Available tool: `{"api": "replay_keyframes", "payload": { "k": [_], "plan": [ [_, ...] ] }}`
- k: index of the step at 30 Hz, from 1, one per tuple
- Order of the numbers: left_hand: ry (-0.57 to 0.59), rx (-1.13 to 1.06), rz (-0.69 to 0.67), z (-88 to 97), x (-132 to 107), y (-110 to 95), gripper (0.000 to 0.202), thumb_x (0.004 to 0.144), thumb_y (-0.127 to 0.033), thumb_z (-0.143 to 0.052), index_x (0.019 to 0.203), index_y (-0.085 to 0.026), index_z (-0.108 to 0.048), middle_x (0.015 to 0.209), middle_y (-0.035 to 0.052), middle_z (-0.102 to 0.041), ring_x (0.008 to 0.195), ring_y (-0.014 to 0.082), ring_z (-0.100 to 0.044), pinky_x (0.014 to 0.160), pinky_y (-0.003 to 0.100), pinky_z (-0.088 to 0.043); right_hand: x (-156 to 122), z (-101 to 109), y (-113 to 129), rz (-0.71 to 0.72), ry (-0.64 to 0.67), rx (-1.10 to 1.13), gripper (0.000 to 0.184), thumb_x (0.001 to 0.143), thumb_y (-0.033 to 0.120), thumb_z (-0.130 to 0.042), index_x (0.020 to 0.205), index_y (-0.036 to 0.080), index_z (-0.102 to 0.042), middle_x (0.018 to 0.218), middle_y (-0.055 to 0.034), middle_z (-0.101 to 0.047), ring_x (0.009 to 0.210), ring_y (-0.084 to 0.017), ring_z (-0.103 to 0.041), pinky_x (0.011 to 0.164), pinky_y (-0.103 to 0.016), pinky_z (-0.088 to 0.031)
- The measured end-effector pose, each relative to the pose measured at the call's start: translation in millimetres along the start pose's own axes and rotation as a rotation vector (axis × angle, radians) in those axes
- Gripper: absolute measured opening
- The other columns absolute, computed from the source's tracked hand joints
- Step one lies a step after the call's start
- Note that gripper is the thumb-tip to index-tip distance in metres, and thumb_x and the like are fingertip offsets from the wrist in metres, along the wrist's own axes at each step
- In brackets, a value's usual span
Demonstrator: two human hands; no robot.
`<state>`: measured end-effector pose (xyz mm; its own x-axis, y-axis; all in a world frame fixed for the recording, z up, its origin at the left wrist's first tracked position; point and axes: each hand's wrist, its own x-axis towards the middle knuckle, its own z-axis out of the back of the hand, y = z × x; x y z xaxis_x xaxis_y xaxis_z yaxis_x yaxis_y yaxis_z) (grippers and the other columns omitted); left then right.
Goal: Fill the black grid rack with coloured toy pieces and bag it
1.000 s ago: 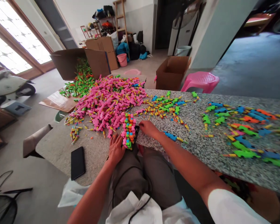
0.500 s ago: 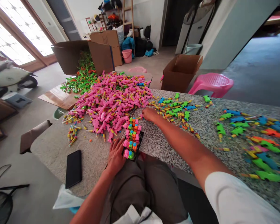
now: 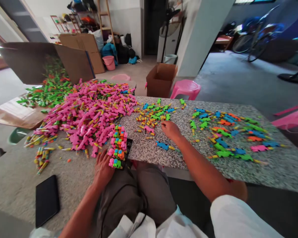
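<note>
My left hand [image 3: 103, 168] rests at the table's near edge, its fingers curled against a black tray [image 3: 127, 147] stacked with small pink, green, orange and blue toy pieces [image 3: 118, 145]. My right hand [image 3: 171, 129] reaches out over the speckled table [image 3: 151, 152], fingers bent down among scattered loose pieces. A blue toy piece [image 3: 162, 145] lies just in front of that wrist, and a pink one [image 3: 149, 129] lies to its left. Whether the right fingers hold anything is hidden.
A big heap of pink toy pieces [image 3: 89, 109] covers the table's left half, with green ones [image 3: 49, 91] spilling from a cardboard box [image 3: 72, 62] behind. Mixed coloured pieces [image 3: 225, 135] spread to the right. A black phone [image 3: 47, 200] lies near left. A pink stool [image 3: 186, 88] and an open box [image 3: 161, 79] stand beyond.
My right hand has left the tray's side and moved out to the right, over the loose pieces. The view has swung to the right. My left hand stays at the tray.
</note>
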<state>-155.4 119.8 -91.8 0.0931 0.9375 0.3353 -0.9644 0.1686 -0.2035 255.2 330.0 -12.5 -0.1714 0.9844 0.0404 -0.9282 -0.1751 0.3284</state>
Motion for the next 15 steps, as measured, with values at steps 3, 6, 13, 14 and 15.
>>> {"api": "replay_keyframes", "payload": {
  "k": [3, 6, 13, 14, 15],
  "plan": [
    [0.008, -0.011, -0.027, -3.1, 9.5, -6.6, 0.045, 0.092, -0.026, -0.052, 0.133, -0.028, -0.07, 0.142, 0.0079, -0.07, 0.15, 0.0358, -0.046, 0.13, 0.061, -0.028, -20.4, 11.8, -50.2, -0.21, -0.031, -0.059, 0.037, 0.103, 0.027, -0.044, 0.117, 0.019, -0.077, 0.116, -0.0121, -0.077, 0.106, -0.023, -0.069, 0.09, -0.028, -0.045],
    [0.042, -0.002, -0.044, -7.2, 20.1, -23.7, 0.046, 0.09, -0.024, -0.054, 0.134, -0.026, -0.07, 0.142, 0.01, -0.069, 0.151, 0.0366, -0.045, 0.129, 0.061, -0.03, -15.4, 17.1, -71.1, -0.297, -0.02, -0.069, 0.038, 0.103, 0.026, -0.044, 0.117, 0.017, -0.078, 0.118, -0.0141, -0.078, 0.108, -0.024, -0.07, 0.091, -0.028, -0.045],
    [0.079, -0.014, -0.027, -13.9, 30.7, -56.2, 0.053, 0.09, -0.023, -0.052, 0.142, -0.023, -0.064, 0.151, 0.0119, -0.064, 0.154, 0.0374, -0.041, 0.128, 0.066, -0.026, 26.2, 42.2, -35.7, -0.244, 0.102, -0.043, 0.037, 0.098, 0.023, -0.05, 0.124, 0.017, -0.077, 0.122, -0.0157, -0.077, 0.109, -0.026, -0.071, 0.088, -0.029, -0.048],
    [0.081, -0.015, -0.023, -14.1, 30.3, -57.1, 0.053, 0.091, -0.023, -0.051, 0.142, -0.023, -0.065, 0.151, 0.0121, -0.063, 0.155, 0.0369, -0.041, 0.128, 0.066, -0.025, 20.5, 45.8, -30.2, -0.187, 0.15, -0.05, 0.034, 0.097, 0.024, -0.052, 0.117, 0.016, -0.079, 0.115, -0.015, -0.079, 0.104, -0.026, -0.072, 0.086, -0.029, -0.048],
    [0.083, -0.014, -0.02, -14.3, 29.8, -57.3, 0.052, 0.092, -0.023, -0.051, 0.142, -0.023, -0.065, 0.151, 0.0122, -0.063, 0.155, 0.0365, -0.04, 0.128, 0.066, -0.025, 10.1, 48.1, -26.0, -0.108, 0.204, -0.049, 0.031, 0.096, 0.026, -0.055, 0.11, 0.017, -0.081, 0.108, -0.0135, -0.079, 0.098, -0.026, -0.073, 0.084, -0.029, -0.048]
  ]
}}
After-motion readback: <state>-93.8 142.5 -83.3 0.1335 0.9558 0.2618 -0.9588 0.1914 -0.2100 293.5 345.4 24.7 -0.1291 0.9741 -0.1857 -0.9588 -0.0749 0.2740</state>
